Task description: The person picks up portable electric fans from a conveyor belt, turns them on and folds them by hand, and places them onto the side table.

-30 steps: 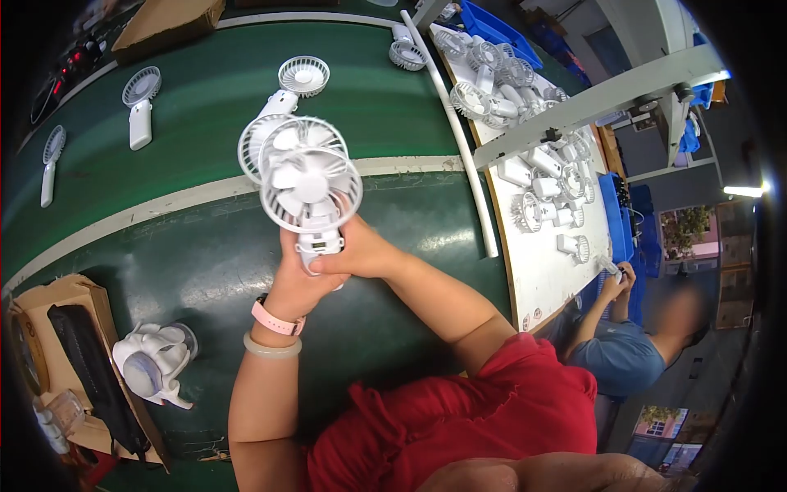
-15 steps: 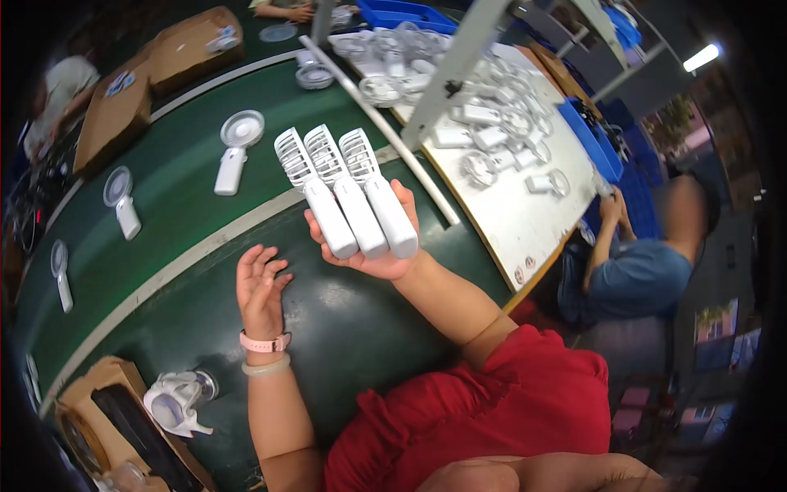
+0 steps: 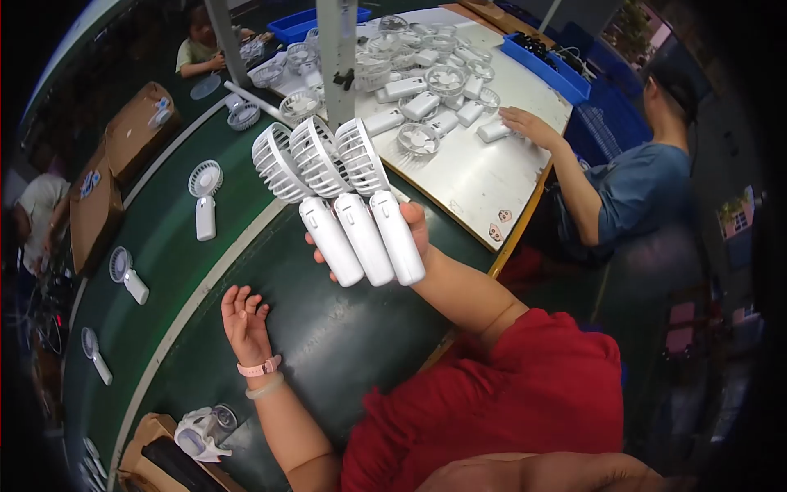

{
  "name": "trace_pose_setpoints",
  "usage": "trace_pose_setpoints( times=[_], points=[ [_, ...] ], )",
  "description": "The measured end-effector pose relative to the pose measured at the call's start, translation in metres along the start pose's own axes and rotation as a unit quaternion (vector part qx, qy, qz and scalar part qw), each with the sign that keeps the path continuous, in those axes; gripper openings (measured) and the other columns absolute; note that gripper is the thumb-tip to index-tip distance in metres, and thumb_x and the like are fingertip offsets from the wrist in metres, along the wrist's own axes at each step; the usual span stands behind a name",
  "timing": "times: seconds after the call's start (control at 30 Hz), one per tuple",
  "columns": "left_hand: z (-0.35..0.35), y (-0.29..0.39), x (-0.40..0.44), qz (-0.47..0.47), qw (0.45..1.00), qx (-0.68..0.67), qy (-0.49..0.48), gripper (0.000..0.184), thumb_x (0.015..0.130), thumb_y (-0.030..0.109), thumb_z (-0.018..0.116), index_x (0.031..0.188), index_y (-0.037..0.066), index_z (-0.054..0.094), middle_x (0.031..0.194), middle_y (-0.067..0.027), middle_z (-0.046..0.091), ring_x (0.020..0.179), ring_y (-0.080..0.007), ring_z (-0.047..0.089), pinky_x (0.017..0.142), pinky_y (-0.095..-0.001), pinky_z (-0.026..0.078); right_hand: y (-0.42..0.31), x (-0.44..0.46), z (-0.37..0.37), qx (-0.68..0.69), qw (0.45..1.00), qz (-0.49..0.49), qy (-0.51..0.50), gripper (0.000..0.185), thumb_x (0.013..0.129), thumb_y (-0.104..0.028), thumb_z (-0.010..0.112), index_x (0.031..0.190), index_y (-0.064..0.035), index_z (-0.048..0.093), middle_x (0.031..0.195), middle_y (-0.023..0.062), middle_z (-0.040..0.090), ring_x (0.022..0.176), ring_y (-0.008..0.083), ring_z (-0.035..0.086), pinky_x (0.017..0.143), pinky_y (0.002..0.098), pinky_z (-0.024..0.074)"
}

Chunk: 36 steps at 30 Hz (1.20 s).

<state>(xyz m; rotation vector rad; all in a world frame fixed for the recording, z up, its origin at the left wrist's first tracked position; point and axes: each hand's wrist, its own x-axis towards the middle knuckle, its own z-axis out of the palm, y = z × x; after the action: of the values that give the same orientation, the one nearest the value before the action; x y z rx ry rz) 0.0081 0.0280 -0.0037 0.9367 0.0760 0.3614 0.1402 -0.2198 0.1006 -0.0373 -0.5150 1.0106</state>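
Observation:
My right hand (image 3: 418, 223) is wrapped round three white handheld fans (image 3: 354, 238), held side by side above the dark green surface. Their slatted round heads point up and away from me; their smooth handles lie across my palm, hiding most of my fingers. My left hand (image 3: 246, 324), with a pink watch strap at the wrist, rests palm up over the green surface, loosely curled with fingers apart and nothing in it. Beyond it, a white fan (image 3: 205, 199) lies on the green belt, with another fan (image 3: 129, 276) nearer to me.
A white table (image 3: 459, 193) at the right bears a heap of fans (image 3: 426, 78). A co-worker's hand (image 3: 529, 127) touches one there. A metal post (image 3: 336, 66) stands at the near table corner. Cardboard boxes (image 3: 90, 217) sit far left; a white bag-like thing (image 3: 197, 435) lies lower left.
The view has swung right. The three fans in my right hand have tilted, showing more of their round heads. The co-worker's hand has reached onto the white table. My left hand stays loosely curled.

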Motion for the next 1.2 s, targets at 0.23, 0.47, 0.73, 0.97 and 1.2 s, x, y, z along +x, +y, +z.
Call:
trace_pose_setpoints(
  times=[0.23,0.47,0.73,0.97,1.2],
  points=[
    [-0.001,-0.003,-0.002,0.003,1.000,-0.012,-0.002,0.046,0.083,0.016,0.056,0.124,0.003,0.038,0.118,-0.0100,0.051,0.096,-0.0182,0.055,0.080,-0.0310,0.046,-0.021,-0.044,0.011,-0.087,0.985,-0.056,0.142,0.087,0.068,-0.039,0.068,0.133,0.0036,0.028,0.124,0.0283,0.042,0.111,0.0433,0.047,0.094,0.0498,0.0402],
    [0.003,-0.002,-0.001,-0.002,1.000,0.000,-0.007,0.045,0.083,0.015,0.057,0.123,0.003,0.039,0.116,-0.0095,0.051,0.095,-0.0178,0.055,0.081,-0.0305,0.046,-0.085,-0.112,0.029,-0.102,0.841,-0.271,0.457,0.050,0.079,-0.036,0.057,0.120,-0.0106,0.044,0.115,0.0113,0.052,0.106,0.0327,0.051,0.090,0.0530,0.0388],
    [0.010,-0.003,-0.001,-0.009,0.999,0.035,0.018,0.044,0.082,0.015,0.060,0.120,0.004,0.041,0.112,-0.0076,0.053,0.091,-0.0155,0.055,0.079,-0.0284,0.045,-0.246,-0.159,-0.066,-0.265,0.672,-0.323,0.611,0.041,0.080,-0.027,0.064,0.114,-0.0121,0.048,0.108,0.0069,0.055,0.103,0.0245,0.053,0.085,0.0476,0.0450],
    [0.005,-0.006,-0.001,-0.004,0.998,0.057,0.026,0.042,0.083,0.014,0.056,0.121,0.004,0.042,0.111,-0.0082,0.054,0.093,-0.0161,0.055,0.079,-0.0290,0.046,-0.336,-0.167,-0.110,-0.419,0.551,-0.351,0.631,0.056,0.081,-0.031,0.060,0.128,-0.0081,0.038,0.125,0.0127,0.047,0.110,0.0277,0.048,0.095,0.0391,0.0340],
    [0.013,-0.005,-0.001,-0.013,0.994,0.087,0.071,0.035,0.085,0.011,0.054,0.118,0.003,0.045,0.107,-0.0077,0.056,0.090,-0.0153,0.057,0.079,-0.0289,0.046,-0.196,-0.091,-0.069,-0.636,0.601,-0.177,0.449,0.028,0.079,-0.010,0.055,0.106,-0.0046,0.055,0.087,0.0028,0.059,0.078,0.0103,0.056,0.067,0.0249,0.0448]
  ],
)
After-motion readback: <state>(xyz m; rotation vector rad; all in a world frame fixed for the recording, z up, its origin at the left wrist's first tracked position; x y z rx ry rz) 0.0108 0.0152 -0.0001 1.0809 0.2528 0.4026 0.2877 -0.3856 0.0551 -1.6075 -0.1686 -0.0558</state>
